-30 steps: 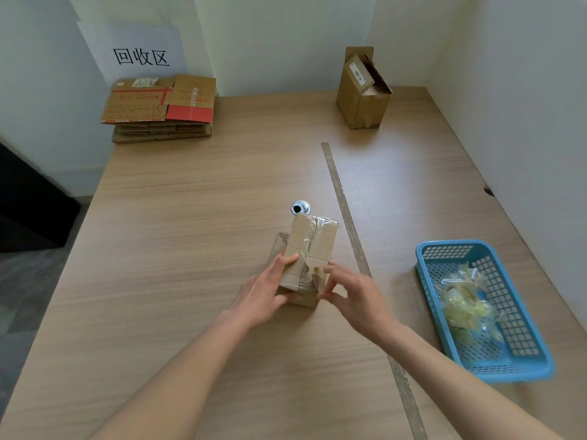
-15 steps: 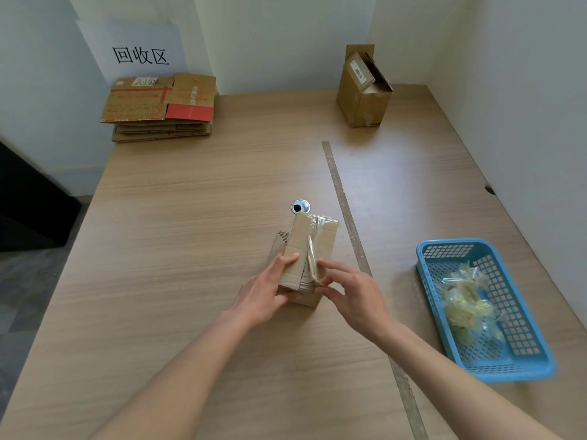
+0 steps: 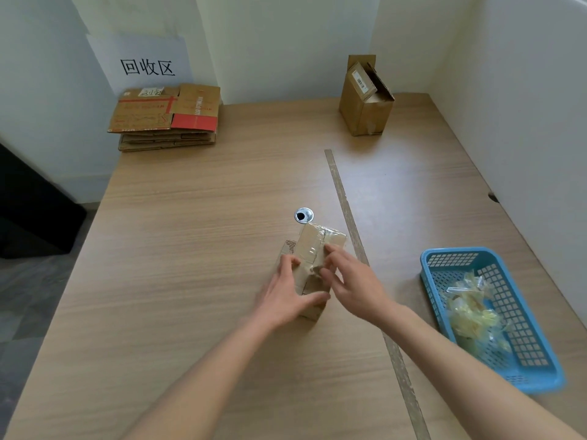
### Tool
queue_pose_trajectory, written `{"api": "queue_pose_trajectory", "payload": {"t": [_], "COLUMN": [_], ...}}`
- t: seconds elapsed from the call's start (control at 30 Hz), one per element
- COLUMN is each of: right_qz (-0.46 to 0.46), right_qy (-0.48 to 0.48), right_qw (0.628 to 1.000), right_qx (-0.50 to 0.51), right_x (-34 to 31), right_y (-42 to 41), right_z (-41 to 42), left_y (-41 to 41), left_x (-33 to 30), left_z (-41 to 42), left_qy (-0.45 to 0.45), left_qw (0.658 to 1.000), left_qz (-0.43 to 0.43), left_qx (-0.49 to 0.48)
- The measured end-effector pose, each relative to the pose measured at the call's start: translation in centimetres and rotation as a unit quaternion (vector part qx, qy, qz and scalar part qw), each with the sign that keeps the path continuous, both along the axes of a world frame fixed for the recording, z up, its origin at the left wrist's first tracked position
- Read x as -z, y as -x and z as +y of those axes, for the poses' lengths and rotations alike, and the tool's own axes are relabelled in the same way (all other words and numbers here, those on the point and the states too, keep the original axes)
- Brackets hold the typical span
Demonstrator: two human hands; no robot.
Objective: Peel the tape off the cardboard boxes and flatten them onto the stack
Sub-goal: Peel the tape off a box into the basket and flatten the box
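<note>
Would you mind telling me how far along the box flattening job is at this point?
Done: several flattened boxes lie on the stack, and peeled tape sits in the blue basket. In hand: the left hand grips the small taped box while the right hand picks at its tape. Left: that box and the open box at the back.
</note>
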State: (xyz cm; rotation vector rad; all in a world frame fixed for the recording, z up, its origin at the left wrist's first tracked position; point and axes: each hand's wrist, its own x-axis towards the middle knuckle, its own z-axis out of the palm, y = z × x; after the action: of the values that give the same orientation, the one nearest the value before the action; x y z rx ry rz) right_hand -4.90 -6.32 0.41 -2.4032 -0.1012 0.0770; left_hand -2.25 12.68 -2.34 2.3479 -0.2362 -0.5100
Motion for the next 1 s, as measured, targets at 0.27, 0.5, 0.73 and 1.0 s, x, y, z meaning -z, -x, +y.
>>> {"api": "queue_pose_trajectory", "payload": {"t": [0.27, 0.5, 0.73, 1.0], "right_qz": [-0.049, 0.004, 0.104, -0.026], "right_qy": [-0.016, 0.115, 0.030, -0.022], "right_qw": [0.971, 0.986, 0.993, 0.998], "right_qx": [0.233, 0.119, -0.052, 0.051], "right_x": [-3.0, -1.7, -1.2, 1.3], "right_y": [-3.4, -2.3, 0.9, 1.4], "right_z": [-5.5, -6.8, -5.7, -2.1], "left_y": [-3.0, -5.8, -0.8, -0.5], "left_x": [-0.5, -3.0, 0.2, 1.0], "left_z": [2.5, 1.0, -2.3, -1.6], "left_qy": [0.010, -0.211, -0.159, -0.131], "left_qw": [0.982, 0.930, 0.956, 0.952], "left_qz": [0.118, -0.011, -0.151, -0.212], "left_qx": [0.146, 0.301, 0.192, 0.177]}}
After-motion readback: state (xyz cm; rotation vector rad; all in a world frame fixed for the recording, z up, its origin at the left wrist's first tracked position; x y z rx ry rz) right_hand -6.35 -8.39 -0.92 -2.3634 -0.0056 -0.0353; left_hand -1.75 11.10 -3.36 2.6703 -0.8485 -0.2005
